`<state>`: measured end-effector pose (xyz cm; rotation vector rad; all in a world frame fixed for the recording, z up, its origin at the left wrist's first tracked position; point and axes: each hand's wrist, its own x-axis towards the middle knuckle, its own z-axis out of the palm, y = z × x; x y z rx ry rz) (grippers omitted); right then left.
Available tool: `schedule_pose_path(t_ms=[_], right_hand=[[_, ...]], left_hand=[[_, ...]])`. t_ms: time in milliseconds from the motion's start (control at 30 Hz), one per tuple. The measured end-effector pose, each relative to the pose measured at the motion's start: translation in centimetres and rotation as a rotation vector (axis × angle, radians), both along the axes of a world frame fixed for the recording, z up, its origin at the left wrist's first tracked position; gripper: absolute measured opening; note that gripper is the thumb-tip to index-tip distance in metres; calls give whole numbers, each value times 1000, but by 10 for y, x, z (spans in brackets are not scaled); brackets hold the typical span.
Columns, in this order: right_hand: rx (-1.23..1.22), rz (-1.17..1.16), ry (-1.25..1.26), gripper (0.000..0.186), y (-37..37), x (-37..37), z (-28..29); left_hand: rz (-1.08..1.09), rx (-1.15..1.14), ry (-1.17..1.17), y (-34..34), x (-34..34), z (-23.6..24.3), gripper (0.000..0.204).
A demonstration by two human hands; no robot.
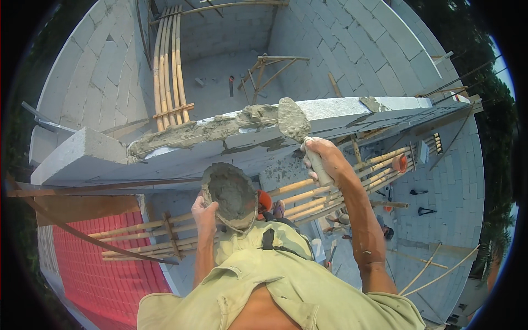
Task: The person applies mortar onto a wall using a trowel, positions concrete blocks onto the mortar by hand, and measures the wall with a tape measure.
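Head view: left hand (204,213) fingers grip a mortar-filled pan (228,192); right hand (324,157) fingers clasp a mortar-laden trowel (293,120).

Mortar-caked trowel (293,119) tilts over the wall; grey mortar bowl (229,192) sits below.

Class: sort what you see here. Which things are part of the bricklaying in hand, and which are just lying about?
In use:
- trowel in right hand
- mortar pan in left hand
- mortar bed on block wall

Lying about:
- bamboo poles
- wooden trestle
- red roof tiles
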<state>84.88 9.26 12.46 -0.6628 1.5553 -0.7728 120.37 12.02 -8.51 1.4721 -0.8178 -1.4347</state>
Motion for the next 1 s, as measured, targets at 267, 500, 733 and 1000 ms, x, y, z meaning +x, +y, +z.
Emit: schedule_pose_path(t_ms=[267, 500, 733, 1000], right_hand=[[-46, 213, -136, 32, -28, 99, -40], [-101, 143, 392, 34, -7, 22, -34], [-28, -190, -382, 31, -9, 97, -44], [-421, 354, 500, 34, -22, 121, -71]], left_hand=[[-72, 33, 28, -5, 5, -29, 15], [-53, 7, 42, -2, 18, -29, 16], [-61, 2, -51, -7, 14, -12, 16], [6, 42, 52, 2, 33, -19, 16]])
